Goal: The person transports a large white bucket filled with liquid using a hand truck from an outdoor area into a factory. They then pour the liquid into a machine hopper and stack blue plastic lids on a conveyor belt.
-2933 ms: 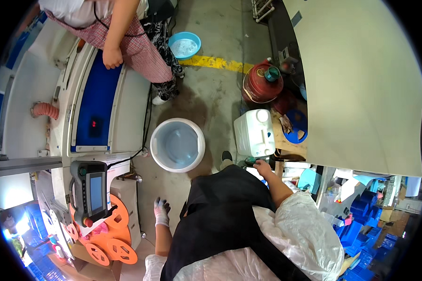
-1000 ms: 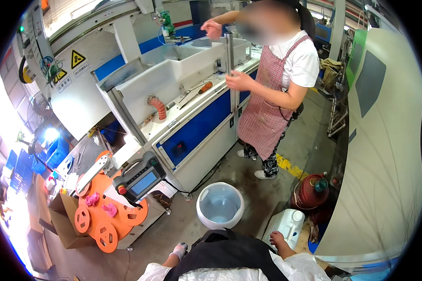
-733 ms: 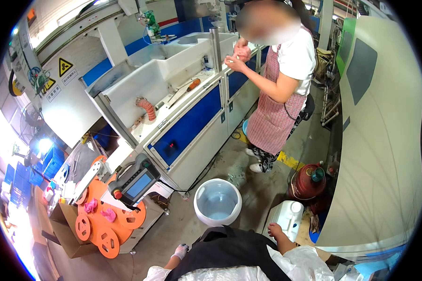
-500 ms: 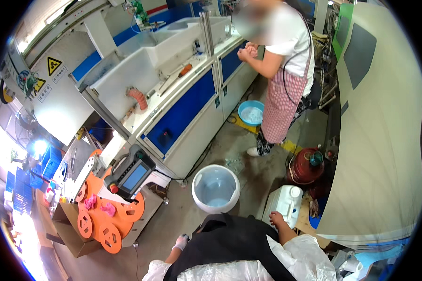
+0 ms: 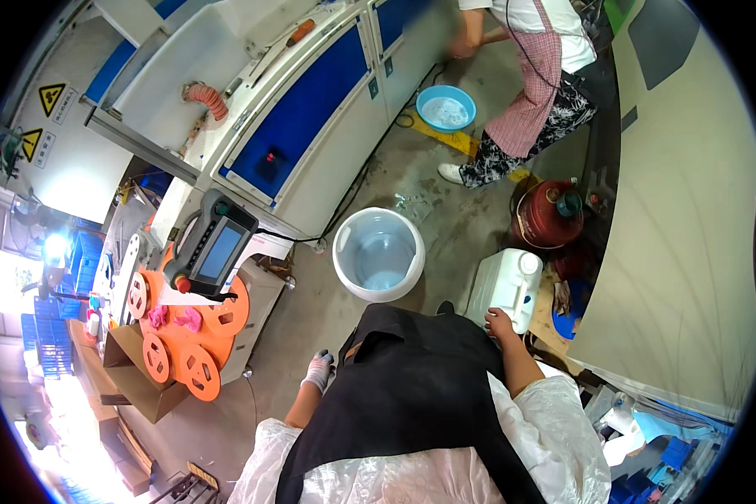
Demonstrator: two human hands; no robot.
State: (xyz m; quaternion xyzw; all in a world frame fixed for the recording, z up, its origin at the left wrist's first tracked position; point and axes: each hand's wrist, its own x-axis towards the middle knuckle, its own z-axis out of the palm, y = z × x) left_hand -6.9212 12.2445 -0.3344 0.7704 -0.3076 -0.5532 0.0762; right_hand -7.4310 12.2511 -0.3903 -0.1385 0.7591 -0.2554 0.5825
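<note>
My left hand (image 5: 318, 370), in a whitish glove with darker fingertips, hangs beside my black apron (image 5: 403, 391). Its fingers are loosely bent and partly turned from view; nothing shows in them. On the other side, my bare right hand (image 5: 500, 322) hangs in front of a white plastic jerrycan (image 5: 494, 290), fingers loosely apart. Whether it touches the can is not clear. Ahead of me on the floor stands a round white tub (image 5: 346, 273) with clear liquid inside.
A co-worker in a striped apron (image 5: 525, 92) bends near a light-blue basin (image 5: 447, 88). A red gas cylinder (image 5: 550, 217) stands by the beige machine (image 5: 689, 218). At left are a control panel (image 5: 217, 244), an orange fixture (image 5: 227, 304) and a cardboard box (image 5: 139, 370).
My view has tipped downward, so the tub and jerrycan sit higher in the picture. The co-worker has gone from standing to bending, hands lowered. My hands still hang at my sides.
</note>
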